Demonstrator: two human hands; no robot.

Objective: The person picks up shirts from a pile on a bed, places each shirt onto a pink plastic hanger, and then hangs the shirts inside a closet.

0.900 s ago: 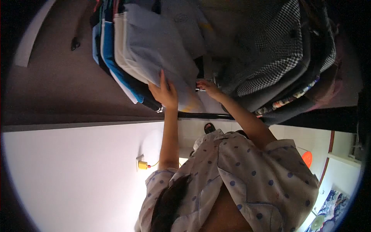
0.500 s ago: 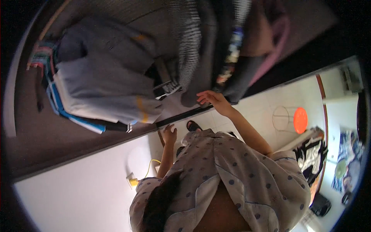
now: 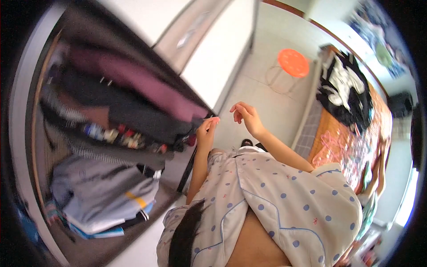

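Maroon and dark grey hanging garments fill the open wardrobe on my left, and my left hand sits at their lower edge, thumb and fingertips pinched together, though I cannot tell whether any fabric is caught between them. My right hand hovers just beside it over the pale tiled floor, fingers loosely curled and holding nothing. A stack of folded grey and blue clothes lies lower in the wardrobe, while a round orange stool and a bed with a black and white garment stand well apart on my right.
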